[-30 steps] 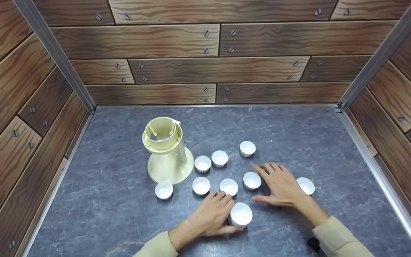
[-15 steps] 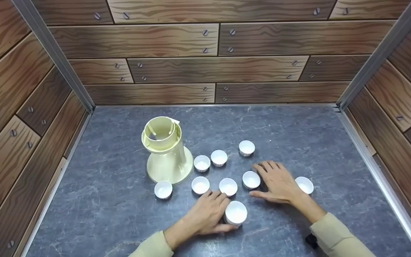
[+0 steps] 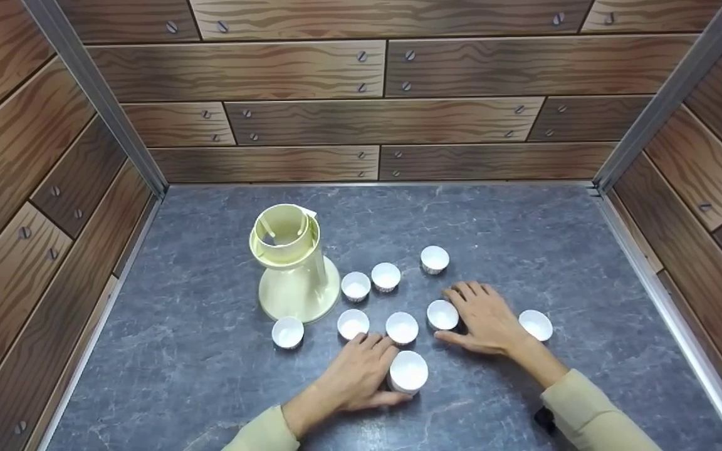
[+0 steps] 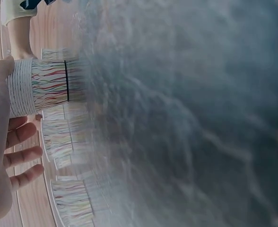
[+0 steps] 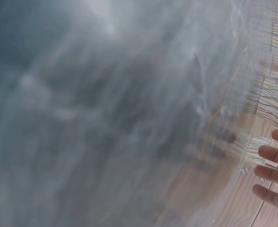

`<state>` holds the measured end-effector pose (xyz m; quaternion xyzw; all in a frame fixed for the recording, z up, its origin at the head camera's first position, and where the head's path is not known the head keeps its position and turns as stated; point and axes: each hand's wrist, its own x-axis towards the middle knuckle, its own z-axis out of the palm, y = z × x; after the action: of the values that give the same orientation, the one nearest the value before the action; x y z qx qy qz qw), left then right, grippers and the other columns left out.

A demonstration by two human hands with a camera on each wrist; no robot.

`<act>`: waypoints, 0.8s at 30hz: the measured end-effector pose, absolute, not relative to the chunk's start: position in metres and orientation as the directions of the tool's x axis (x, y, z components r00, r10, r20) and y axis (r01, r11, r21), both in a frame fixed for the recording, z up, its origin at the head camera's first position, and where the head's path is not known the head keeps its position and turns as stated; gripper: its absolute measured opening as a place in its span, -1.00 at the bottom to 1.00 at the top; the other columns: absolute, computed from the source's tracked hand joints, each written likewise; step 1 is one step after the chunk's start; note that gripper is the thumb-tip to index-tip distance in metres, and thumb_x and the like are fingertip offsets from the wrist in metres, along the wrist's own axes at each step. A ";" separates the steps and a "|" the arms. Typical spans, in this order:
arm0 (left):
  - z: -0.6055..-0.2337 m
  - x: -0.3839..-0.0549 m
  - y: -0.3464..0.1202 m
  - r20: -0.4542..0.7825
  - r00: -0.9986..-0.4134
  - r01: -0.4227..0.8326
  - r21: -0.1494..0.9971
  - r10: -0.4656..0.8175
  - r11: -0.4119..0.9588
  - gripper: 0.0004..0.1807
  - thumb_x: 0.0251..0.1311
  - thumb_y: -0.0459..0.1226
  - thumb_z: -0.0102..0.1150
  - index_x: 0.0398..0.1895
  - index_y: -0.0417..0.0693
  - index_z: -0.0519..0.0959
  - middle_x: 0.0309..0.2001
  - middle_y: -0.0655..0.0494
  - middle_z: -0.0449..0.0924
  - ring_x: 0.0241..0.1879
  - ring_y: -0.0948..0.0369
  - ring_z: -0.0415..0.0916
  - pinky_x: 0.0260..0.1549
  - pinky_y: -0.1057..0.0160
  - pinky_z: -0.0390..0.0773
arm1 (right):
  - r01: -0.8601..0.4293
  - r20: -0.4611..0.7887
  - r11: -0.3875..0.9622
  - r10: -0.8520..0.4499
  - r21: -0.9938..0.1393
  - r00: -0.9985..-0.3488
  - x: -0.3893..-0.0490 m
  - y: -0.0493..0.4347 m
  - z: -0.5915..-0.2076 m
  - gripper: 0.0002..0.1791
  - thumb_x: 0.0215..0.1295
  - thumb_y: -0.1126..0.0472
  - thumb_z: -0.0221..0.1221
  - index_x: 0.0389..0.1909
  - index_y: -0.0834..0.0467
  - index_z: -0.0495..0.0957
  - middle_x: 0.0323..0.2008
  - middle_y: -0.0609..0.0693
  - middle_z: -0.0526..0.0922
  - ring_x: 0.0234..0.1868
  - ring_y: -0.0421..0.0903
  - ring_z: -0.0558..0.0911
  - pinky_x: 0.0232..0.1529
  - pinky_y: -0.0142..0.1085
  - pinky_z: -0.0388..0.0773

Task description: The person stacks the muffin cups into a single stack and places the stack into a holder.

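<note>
On marbled tabletop [image 3: 179, 357] — ridged cup stack [image 4: 39, 87]

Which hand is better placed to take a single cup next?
Probably the right hand: its thumb and fingers flank a cup, while the left hand is busy holding the stack.

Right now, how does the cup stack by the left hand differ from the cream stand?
The cup stack is white with coloured streaks; the cream stand is plain. The stand flares widely toward its bottom; the stack doesn't. The left hand grips the stack; no hand touches the stand. Both are upright, open-topped.
</note>
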<state>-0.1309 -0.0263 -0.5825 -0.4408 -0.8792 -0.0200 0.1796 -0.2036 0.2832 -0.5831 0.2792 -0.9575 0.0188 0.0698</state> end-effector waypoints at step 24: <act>-0.581 -0.131 -0.038 0.347 -0.562 0.766 -0.125 0.751 0.631 -0.25 0.20 0.52 0.05 -0.08 0.07 0.51 -0.15 0.18 0.58 -0.12 0.19 0.52 -0.14 0.20 0.51 | -0.563 0.186 0.826 -0.557 0.024 -0.809 -0.205 0.282 -0.585 -0.23 0.28 -0.51 0.17 0.13 0.08 0.56 0.07 0.10 0.62 0.11 0.14 0.61 0.20 0.14 0.53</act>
<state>-0.1315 -0.0382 -0.5810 -0.4293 -0.8834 -0.0199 0.1868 -0.2052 0.2818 -0.5848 0.2946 -0.9510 0.0163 0.0928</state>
